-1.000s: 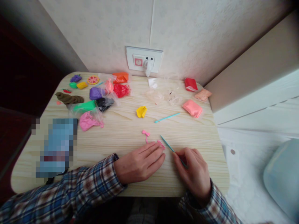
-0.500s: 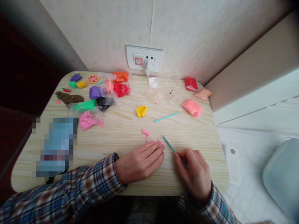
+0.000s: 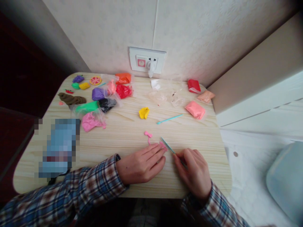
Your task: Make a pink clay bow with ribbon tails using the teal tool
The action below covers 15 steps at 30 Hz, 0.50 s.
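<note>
My left hand (image 3: 143,164) lies low over the table with its fingers stretched out. Under and beside its fingertips is a small flat piece of pink clay (image 3: 163,145), partly hidden by them. Just beyond those fingers lies a pink clay bow (image 3: 148,135) with a thin tail running down toward the hand. A slim teal modelling tool (image 3: 167,145) is pinched in my right hand (image 3: 193,171), its pointed tip close to the pink piece's upper edge. I cannot tell whether the tip touches the clay.
A yellow clay piece (image 3: 144,113) and a second teal tool (image 3: 169,119) lie farther back. Bagged clay, such as a pink bag (image 3: 91,121), crowds the left; more bags, one coral (image 3: 195,109), sit at right. A blurred-out flat object (image 3: 60,148) lies at left.
My right hand has shifted slightly left, bringing the tool's tip nearer to the pink piece. My left hand has stayed almost where it was.
</note>
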Each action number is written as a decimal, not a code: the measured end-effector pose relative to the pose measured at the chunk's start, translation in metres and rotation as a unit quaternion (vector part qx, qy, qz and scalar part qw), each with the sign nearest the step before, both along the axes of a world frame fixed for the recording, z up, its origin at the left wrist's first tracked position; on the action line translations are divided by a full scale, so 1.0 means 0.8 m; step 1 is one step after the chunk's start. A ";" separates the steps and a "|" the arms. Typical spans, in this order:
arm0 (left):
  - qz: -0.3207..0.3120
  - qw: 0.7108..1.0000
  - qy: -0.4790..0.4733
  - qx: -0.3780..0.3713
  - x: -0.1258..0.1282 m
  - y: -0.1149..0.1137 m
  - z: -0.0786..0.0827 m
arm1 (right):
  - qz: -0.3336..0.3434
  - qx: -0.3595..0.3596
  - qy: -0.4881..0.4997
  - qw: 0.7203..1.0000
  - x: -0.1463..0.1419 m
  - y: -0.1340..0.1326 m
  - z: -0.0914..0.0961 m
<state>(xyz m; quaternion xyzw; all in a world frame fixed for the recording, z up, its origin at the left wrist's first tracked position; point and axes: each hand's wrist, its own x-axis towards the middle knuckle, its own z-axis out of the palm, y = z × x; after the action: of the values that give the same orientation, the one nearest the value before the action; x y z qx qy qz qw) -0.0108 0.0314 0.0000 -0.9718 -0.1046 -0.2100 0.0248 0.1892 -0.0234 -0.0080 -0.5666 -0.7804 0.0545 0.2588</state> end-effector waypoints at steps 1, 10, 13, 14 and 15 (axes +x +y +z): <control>-0.001 1.000 -0.001 -0.001 0.000 0.000 0.000 | -0.007 -0.005 0.005 1.000 0.001 0.000 0.000; 0.026 1.000 0.002 -0.003 0.002 0.002 0.002 | -0.063 -0.036 0.052 0.996 0.008 -0.006 0.001; 0.035 0.999 0.024 0.002 0.002 0.001 0.001 | -0.067 -0.037 0.053 0.996 0.008 -0.005 0.001; 0.038 0.999 0.029 0.002 0.002 0.001 0.000 | -0.067 -0.038 0.054 0.996 0.008 -0.005 0.001; 0.040 0.999 0.031 0.002 0.002 0.001 0.000 | -0.068 -0.038 0.056 0.995 0.008 -0.005 0.001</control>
<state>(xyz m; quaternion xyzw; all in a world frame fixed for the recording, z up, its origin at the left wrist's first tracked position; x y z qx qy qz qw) -0.0092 0.0320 -0.0004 -0.9730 -0.1419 -0.1783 0.0379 0.1953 -0.0274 -0.0073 -0.6236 -0.7220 0.0984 0.2832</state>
